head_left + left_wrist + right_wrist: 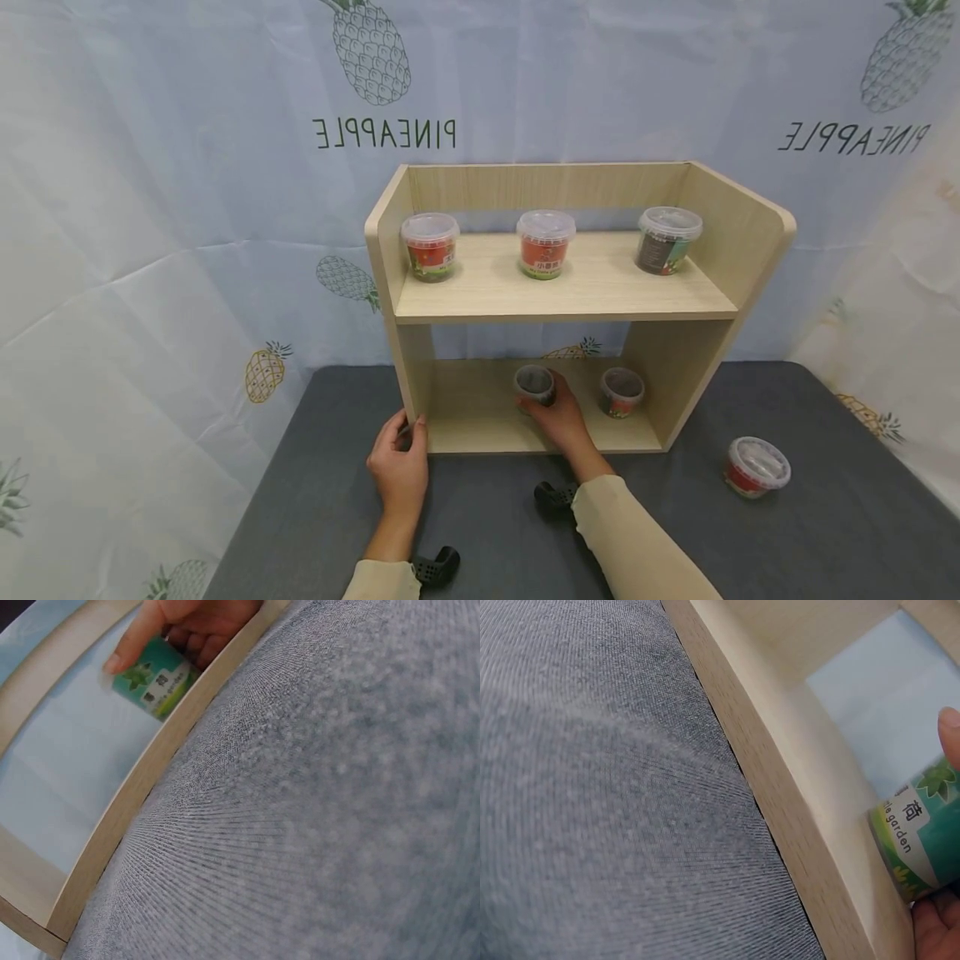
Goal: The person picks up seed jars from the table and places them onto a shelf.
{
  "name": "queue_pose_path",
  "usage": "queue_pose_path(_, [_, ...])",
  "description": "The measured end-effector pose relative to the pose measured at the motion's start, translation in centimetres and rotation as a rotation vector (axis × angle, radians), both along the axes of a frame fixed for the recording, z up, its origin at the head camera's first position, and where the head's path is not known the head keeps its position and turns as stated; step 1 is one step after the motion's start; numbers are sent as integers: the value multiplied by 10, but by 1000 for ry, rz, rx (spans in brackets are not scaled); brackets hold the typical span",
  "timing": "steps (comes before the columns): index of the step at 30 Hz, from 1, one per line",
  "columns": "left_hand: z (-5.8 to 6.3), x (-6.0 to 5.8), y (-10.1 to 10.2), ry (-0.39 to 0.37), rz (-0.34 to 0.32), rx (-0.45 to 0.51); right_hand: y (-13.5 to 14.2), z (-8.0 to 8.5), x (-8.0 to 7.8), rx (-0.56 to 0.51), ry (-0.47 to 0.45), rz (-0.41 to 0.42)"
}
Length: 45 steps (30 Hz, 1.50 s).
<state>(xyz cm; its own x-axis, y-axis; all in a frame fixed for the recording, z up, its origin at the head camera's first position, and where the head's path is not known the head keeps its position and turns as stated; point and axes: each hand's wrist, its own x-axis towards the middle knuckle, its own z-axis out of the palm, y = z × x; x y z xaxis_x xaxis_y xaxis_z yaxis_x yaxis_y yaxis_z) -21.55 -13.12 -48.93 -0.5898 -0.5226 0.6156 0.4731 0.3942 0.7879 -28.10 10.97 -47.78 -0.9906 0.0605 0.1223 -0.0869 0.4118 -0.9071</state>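
Placing step: right hand (pixel 558 417) grips a cup (pixel 534 385) on the lower shelf (pixel 472 421), left hand (pixel 399 462) pinches the shelf's side panel; next, probably let go and withdraw.

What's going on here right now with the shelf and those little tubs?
A person is working at a two-tier wooden shelf on a grey table. The right hand grips a green-labelled tub on the lower tier, beside another tub. The left hand holds the shelf's left front edge. Three lidded tubs stand on the upper tier, and one more tub sits on the table to the right.
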Motion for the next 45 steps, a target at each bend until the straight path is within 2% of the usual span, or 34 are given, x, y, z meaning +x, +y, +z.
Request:
queue_pose_path(3, [7,3,3,18,21,-15,0,0,0,4,1,-4])
queue_pose_path(8, [27,15,9,41,23,-35,-1,0,1,-13,-2,6])
queue_pose_path(11, [19,11,5,21,-1,-17,-1,1,1,-11,-7,6])
queue_pose_path(15, [1,3,-2,-17,-35,29,-1,-1,1,-3,-10,-1])
queue_pose_path(20, [-1,2,-2,-8,-32,22,0,-3,1,-10,-18,-2])
queue_pose_path(27, [-3,1,-1,0,-8,5,2,-3,9,12,-27,-22])
queue_pose_path(31, [2,1,1,5,23,-10,4,-3,18,-14,-28,-12])
queue_pose_path(37, [25,13,8,37,45,-33,11,-4,39,-74,-32,29])
queue_pose_path(39, [28,14,9,44,42,-34,15,-4,49,-76,-25,31])
queue_pose_path(42, [20,10,7,37,29,-23,21,-4,63,-67,-17,33])
queue_pose_path(45, [7,3,3,23,13,-5,30,-2,77,-65,-64,48])
